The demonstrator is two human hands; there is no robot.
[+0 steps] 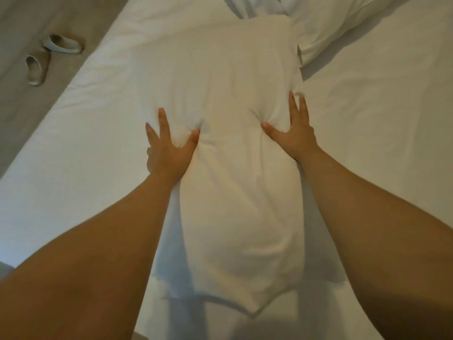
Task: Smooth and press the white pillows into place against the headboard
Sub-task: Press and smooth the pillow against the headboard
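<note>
Pillow point(230, 148): mid-press, left hand point(169, 153) and right hand point(291, 136) splayed flat, pinching nothing; far-right second pillow point(343, 23) untouched; headboard unseen.

Two pillows point(228, 148) point(343, 23) — two slippers point(63, 44) point(35, 69)

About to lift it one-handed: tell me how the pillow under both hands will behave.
Probably soft: the pillow dimples deeply where the left hand and right hand press. Likely floppy, since its case wrinkles loosely. Seemingly light for its bulk, so expect it to sag.
</note>
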